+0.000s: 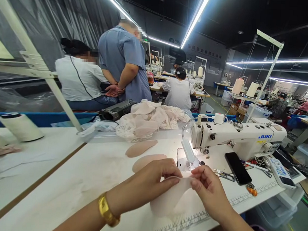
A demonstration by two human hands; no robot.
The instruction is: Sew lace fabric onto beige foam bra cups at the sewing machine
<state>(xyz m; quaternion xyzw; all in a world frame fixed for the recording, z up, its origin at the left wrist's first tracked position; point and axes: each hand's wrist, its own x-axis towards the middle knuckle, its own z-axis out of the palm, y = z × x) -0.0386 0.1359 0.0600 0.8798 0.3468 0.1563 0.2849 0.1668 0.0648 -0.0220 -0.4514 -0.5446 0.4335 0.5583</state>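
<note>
A pale pink fabric piece point(174, 200) hangs between my two hands just in front of the sewing machine point(234, 137). My left hand point(157, 178), with a gold bracelet at its wrist, pinches the top edge of the piece between thumb and fingers. On the other side, my right hand point(208, 189) pinches the same edge a few centimetres away. Behind my left hand, two flat beige-pink cut pieces point(141, 149) lie on the white table. The machine's lit lamp point(188, 151) shines down close to my fingertips.
A heap of pink lace fabric point(154, 119) lies at the table's back. Right of the machine's needle area are a black phone point(237, 168), thread snips point(225, 175) and a control box point(281, 172). Thread cones point(22, 126) stand at left. Several people sit or stand beyond the table.
</note>
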